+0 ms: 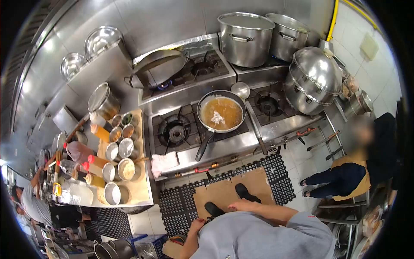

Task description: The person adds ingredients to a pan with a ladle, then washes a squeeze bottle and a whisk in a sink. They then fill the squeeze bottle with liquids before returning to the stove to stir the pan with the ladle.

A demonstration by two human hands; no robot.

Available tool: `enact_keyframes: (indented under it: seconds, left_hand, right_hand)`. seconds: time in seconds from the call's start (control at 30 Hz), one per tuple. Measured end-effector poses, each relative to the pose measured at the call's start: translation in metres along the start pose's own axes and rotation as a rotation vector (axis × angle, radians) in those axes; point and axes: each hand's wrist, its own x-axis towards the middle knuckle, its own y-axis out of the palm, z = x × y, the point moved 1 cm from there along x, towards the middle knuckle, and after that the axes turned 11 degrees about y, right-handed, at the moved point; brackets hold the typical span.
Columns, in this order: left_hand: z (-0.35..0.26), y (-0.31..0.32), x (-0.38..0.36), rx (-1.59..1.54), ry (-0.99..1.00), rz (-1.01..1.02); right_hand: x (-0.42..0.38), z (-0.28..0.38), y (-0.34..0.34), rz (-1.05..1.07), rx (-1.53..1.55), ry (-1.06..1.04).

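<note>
Left hand (196, 225): I see it low at my left side, resting against my grey shirt, fingers loosely curled and holding nothing.
Right hand (238, 206): it lies across my waist, fingers relaxed and together, also free; the two hands sit a little apart, neither touching any cookware.
Frying pan (221, 114): it stands on the front burner of the stove (224, 144), straight ahead and far from both hands, holding amber liquid with a pale lump near the middle.
Pan handle (203, 146): the long axis runs from the pan toward me, angling slightly left, so its tip is the part nearest my hands.
Nearer hand: I judge the handle tip sits about between the two hands, well apart from both; the right is marginally closer.
Ladle (240, 90): its bowl rests just beyond the pan's far right rim.
Cloth (164, 163): folded on the stove's near edge, left of the handle.
Condiment tray (123, 155): steel bowls and squeeze bottles, left of the stove.
Stock pots (246, 38): two at the far right, with a lidded steamer (314, 80) beside them.
Another person (353, 168): crouched at the right, away from me.
</note>
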Motion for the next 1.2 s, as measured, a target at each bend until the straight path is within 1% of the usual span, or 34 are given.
enact_keyframes:
  seconds: [0.03, 0.07, 0.1, 0.13, 0.17, 0.23, 0.3, 0.37, 0.43, 0.47, 0.5, 0.57, 0.63, 0.7, 0.73, 0.77, 0.8, 0.83, 0.87, 0.9, 0.93, 0.97, 1.0, 1.03, 1.1, 1.13, 1.17, 1.2]
  left_hand:
    - [-0.006, 0.003, -0.001, -0.121, -0.053, -0.051]
    - [-0.005, 0.005, -0.002, -0.111, -0.049, -0.059]
    - [-0.001, 0.010, -0.005, -0.183, -0.080, -0.188]
    - [0.000, 0.014, -0.005, -0.257, -0.109, -0.319]
    - [0.002, 0.016, -0.006, -0.257, -0.107, -0.330]
    - [0.007, 0.014, -0.013, -0.333, -0.320, -0.184]
    - [0.005, 0.017, -0.023, -0.551, -0.528, -0.280]
    - [-0.010, 0.015, -0.034, -0.686, -0.589, -0.358]
    - [-0.023, 0.019, -0.040, -0.722, -0.560, -0.456]
    - [-0.032, 0.023, -0.043, -0.723, -0.588, -0.507]
    - [-0.039, 0.028, -0.044, -0.724, -0.589, -0.503]
    - [-0.046, 0.046, -0.054, -0.828, -0.539, -0.598]
    - [-0.058, 0.066, -0.062, -0.808, -0.587, -0.610]
    - [-0.065, 0.084, -0.076, -0.786, -0.577, -0.449]
    - [-0.047, 0.104, -0.078, -0.735, -0.642, -0.344]
    - [-0.046, 0.112, -0.085, -0.735, -0.641, -0.342]
    - [-0.047, 0.116, -0.090, -0.686, -0.676, -0.303]
    - [-0.049, 0.117, -0.093, -0.637, -0.710, -0.267]
    - [-0.055, 0.114, -0.098, -0.640, -0.704, -0.273]
    - [-0.060, 0.111, -0.100, -0.722, -0.719, -0.325]
    - [-0.064, 0.112, -0.099, -0.808, -0.736, -0.373]
    - [-0.066, 0.112, -0.097, -0.816, -0.737, -0.374]
    - [-0.064, 0.109, -0.096, -0.831, -0.716, -0.394]
    - [-0.064, 0.105, -0.097, -0.842, -0.693, -0.414]
    - [-0.064, 0.096, -0.088, -0.872, -0.705, -0.396]
    - [-0.065, 0.092, -0.085, -0.839, -0.700, -0.451]
    - [-0.068, 0.091, -0.081, -0.810, -0.695, -0.506]
    - [-0.071, 0.089, -0.077, -0.825, -0.699, -0.511]
  right_hand:
    - [0.009, -0.007, 0.006, -0.015, 0.003, -0.011]
    - [0.027, -0.022, 0.019, -0.041, -0.012, 0.013]
    - [0.037, -0.035, 0.024, -0.064, -0.028, 0.038]
    - [0.035, -0.045, 0.019, -0.081, 0.077, 0.050]
    - [0.034, -0.057, 0.011, -0.085, 0.071, 0.042]
    - [0.035, -0.096, -0.005, -0.219, 0.179, 0.144]
    - [0.036, -0.149, -0.017, -0.392, 0.421, 0.286]
    - [0.082, -0.256, 0.003, -0.545, 0.726, 0.311]
    - [0.035, -0.270, -0.031, -0.826, 0.602, 0.440]
    - [0.032, -0.287, -0.041, -0.943, 0.623, 0.468]
    - [0.033, -0.305, -0.052, -1.064, 0.641, 0.491]
    - [0.027, -0.305, -0.092, -1.041, 1.278, 0.382]
    - [0.019, -0.273, -0.140, -1.024, 1.502, 0.265]
    - [0.015, -0.239, -0.187, -0.868, 1.239, 0.181]
    - [0.020, -0.227, -0.199, -0.812, 1.274, 0.130]
    - [0.024, -0.216, -0.210, -0.758, 1.307, 0.075]
    - [0.018, -0.205, -0.226, -0.761, 1.306, 0.071]
    - [0.003, -0.189, -0.242, -0.569, 1.462, 0.056]
    - [-0.010, -0.176, -0.255, -0.365, 1.606, 0.038]
    - [-0.016, -0.171, -0.267, -0.247, 1.820, -0.110]
    - [-0.022, -0.172, -0.282, -0.194, 1.865, -0.223]
    - [-0.028, -0.177, -0.293, -0.137, 1.911, -0.329]
    - [-0.018, -0.190, -0.299, -0.148, 1.915, -0.458]
    - [-0.029, -0.183, -0.308, -0.196, 1.915, -0.424]
    - [-0.065, -0.154, -0.311, -0.434, 1.755, -0.264]
    - [-0.076, -0.150, -0.310, -0.428, 1.744, -0.262]
    - [-0.085, -0.150, -0.306, -0.517, 1.624, -0.212]
    - [-0.095, -0.147, -0.304, -0.601, 1.501, -0.164]
